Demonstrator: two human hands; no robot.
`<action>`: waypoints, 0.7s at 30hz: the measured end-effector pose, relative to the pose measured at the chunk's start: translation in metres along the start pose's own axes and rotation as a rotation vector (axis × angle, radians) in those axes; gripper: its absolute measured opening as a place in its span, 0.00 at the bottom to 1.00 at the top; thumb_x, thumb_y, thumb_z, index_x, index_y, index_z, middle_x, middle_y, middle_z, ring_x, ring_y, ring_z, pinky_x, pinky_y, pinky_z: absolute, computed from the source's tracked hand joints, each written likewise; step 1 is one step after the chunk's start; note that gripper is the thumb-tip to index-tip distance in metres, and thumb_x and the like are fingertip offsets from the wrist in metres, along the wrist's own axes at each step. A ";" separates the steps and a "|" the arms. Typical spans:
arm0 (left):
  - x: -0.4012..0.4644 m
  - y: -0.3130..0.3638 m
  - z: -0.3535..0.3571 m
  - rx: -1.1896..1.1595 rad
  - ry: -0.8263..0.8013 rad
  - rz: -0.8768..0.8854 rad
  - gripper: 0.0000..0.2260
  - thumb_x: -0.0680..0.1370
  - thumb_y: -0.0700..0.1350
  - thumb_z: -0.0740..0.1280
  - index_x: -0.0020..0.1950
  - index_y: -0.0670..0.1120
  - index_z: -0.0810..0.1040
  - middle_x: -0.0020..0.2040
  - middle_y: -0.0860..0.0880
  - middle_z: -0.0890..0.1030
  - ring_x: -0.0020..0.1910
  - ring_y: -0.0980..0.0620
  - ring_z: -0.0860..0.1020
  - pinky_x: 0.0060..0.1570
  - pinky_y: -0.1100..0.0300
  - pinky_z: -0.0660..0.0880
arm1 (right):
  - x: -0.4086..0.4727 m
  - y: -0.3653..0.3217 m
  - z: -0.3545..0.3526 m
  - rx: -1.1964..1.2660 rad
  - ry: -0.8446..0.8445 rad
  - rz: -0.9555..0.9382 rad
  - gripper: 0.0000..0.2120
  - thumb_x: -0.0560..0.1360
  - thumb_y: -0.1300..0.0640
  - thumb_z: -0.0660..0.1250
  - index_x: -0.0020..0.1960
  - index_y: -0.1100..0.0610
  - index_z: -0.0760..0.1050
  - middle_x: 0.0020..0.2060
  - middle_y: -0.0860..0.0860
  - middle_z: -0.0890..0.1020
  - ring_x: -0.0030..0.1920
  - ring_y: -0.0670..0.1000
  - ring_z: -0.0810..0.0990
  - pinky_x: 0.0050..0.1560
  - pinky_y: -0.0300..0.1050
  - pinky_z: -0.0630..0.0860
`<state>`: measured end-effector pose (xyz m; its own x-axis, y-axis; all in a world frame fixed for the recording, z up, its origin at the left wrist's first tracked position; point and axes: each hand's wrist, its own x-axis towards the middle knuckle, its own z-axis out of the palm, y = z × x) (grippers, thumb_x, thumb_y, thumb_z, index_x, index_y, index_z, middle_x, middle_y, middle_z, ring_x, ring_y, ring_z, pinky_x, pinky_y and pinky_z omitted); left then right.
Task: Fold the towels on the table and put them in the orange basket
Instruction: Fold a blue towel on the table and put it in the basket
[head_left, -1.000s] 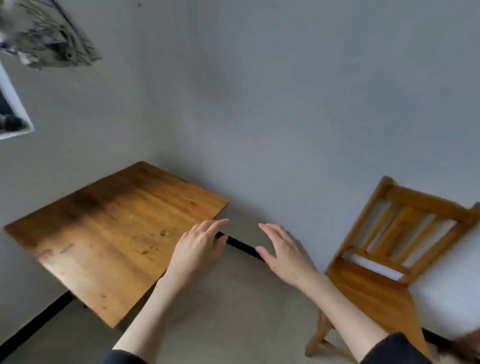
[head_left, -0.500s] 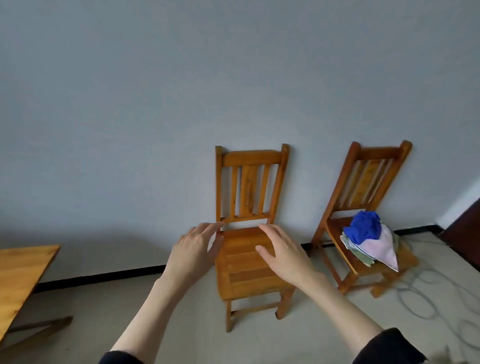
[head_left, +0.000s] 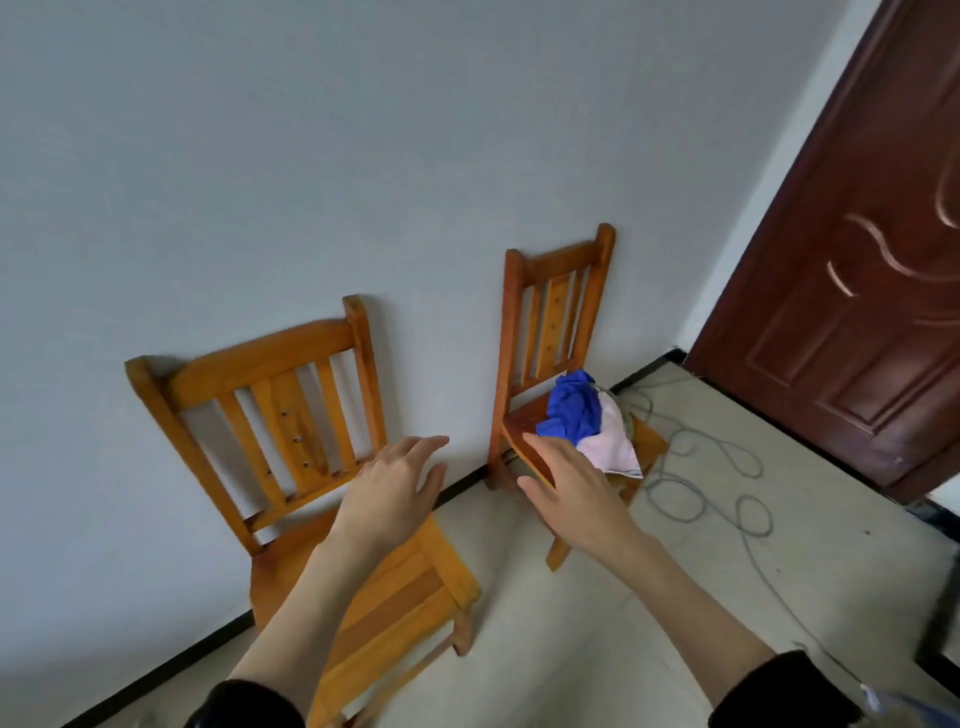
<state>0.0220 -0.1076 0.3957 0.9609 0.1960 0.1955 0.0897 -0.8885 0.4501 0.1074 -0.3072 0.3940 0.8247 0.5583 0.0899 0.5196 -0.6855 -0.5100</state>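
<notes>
Both your arms reach forward from the bottom of the view, bare from the dark sleeves pushed up near the elbows. Your left hand (head_left: 390, 493) is held out palm down, back of the hand toward the camera, fingers straight and close together, pointing up and to the right, thumb spread a little to the side. Your right hand (head_left: 574, 491) is also out palm down, fingers extended and pointing up and to the left, thumb splayed toward the left hand. Both hands hold nothing and hang in the air, near each other but apart.
</notes>
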 end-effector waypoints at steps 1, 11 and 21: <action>0.015 0.007 0.009 -0.004 -0.023 0.021 0.17 0.81 0.52 0.56 0.69 0.53 0.67 0.66 0.50 0.73 0.57 0.49 0.77 0.51 0.54 0.76 | 0.006 0.015 -0.005 0.011 0.016 0.036 0.24 0.77 0.51 0.62 0.71 0.54 0.63 0.67 0.50 0.70 0.67 0.50 0.68 0.64 0.44 0.67; 0.164 0.071 0.128 -0.017 -0.231 0.005 0.17 0.81 0.51 0.55 0.70 0.54 0.66 0.66 0.51 0.72 0.61 0.50 0.73 0.56 0.57 0.73 | 0.092 0.179 -0.044 0.035 -0.016 0.203 0.25 0.78 0.51 0.60 0.73 0.53 0.60 0.68 0.49 0.69 0.67 0.51 0.67 0.63 0.44 0.65; 0.280 0.145 0.280 -0.205 -0.462 -0.240 0.17 0.79 0.47 0.60 0.68 0.50 0.69 0.62 0.49 0.76 0.56 0.51 0.76 0.55 0.62 0.69 | 0.156 0.359 -0.076 0.068 -0.164 0.299 0.24 0.78 0.51 0.60 0.72 0.54 0.61 0.67 0.50 0.70 0.66 0.50 0.68 0.64 0.46 0.67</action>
<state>0.3774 -0.2980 0.2715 0.9390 0.1396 -0.3143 0.3112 -0.7337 0.6041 0.4395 -0.5023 0.2898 0.8885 0.4088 -0.2083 0.2394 -0.8004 -0.5495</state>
